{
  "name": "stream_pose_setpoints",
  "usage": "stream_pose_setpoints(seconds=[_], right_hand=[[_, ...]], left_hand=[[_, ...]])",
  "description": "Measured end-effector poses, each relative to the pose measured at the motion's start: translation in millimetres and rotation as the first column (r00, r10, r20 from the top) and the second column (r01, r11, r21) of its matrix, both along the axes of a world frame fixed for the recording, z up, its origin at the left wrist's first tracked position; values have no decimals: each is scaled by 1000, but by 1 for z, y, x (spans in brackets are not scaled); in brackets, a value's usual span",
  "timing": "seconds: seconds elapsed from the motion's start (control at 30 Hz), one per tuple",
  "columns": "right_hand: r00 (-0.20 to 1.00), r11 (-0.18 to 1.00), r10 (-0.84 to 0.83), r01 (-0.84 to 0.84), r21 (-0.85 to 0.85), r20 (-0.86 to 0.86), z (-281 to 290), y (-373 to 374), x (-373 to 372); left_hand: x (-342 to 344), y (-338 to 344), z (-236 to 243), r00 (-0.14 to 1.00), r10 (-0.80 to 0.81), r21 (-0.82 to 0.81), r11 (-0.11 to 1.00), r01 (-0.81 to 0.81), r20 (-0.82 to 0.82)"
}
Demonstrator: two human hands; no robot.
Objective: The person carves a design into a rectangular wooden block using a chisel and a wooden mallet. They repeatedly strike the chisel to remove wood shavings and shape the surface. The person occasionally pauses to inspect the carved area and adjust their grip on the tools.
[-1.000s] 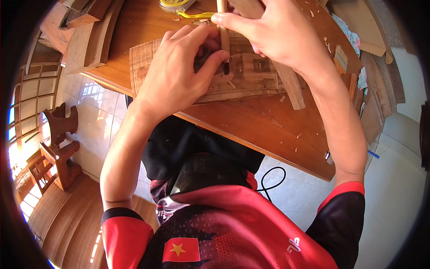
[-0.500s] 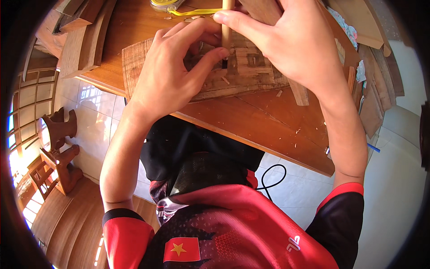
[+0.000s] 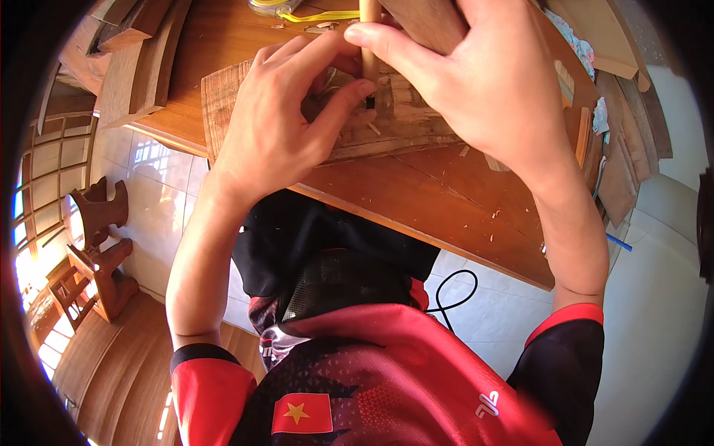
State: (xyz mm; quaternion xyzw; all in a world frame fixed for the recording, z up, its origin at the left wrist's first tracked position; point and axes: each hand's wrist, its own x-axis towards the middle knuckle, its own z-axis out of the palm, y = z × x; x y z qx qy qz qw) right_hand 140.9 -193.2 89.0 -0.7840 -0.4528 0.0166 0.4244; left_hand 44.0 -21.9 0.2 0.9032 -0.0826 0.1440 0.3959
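A chisel (image 3: 369, 68) with a pale wooden handle and a short dark blade stands nearly upright on a worked wooden board (image 3: 223, 89). My left hand (image 3: 277, 119) is closed around the chisel's lower handle, thumb on the near side. My right hand (image 3: 494, 89) grips a brown wooden bar (image 3: 428, 24), and its thumb tip rests against the upper chisel handle. The bar's middle is hidden behind that hand. Rough cut marks show on the board's face around the blade. The chisel's top runs out of the picture.
The board lies on a brown wooden table (image 3: 446, 212) strewn with small chips. A yellow tape measure (image 3: 279, 6) lies beyond the hands. Wooden planks (image 3: 141, 82) are stacked at the left, more boards (image 3: 625, 141) at the right. A black cable (image 3: 455, 290) loops below the table edge.
The chisel and my right hand have shifted slightly left. The wooden bar has tilted, so less of its near end shows below my right hand.
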Motion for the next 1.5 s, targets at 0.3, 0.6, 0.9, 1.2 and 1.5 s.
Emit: stream_pose_setpoints(seconds=[0.3, 0.6, 0.9, 1.2, 1.5], right_hand=[[992, 981, -82, 62, -183, -100, -3, 13, 1], [912, 910, -215, 57, -411, -350, 3, 24, 16], [825, 956, -176, 14, -292, -537, -6, 12, 27], [961, 978, -183, 157, -138, -206, -5, -16, -1], [787, 945, -240, 324, 50, -568, -19, -86, -8]], left_hand=[[2, -2, -6, 999, 38, -101, 994, -42, -37], [1, -4, -5, 998, 37, -9, 999, -38, -40], [3, -4, -4, 999, 30, 16, 999, -30, -34], [14, -1, 12, 984, -116, -75, 992, 106, -136], [37, 8, 5, 921, -373, -118, 925, 361, -111]])
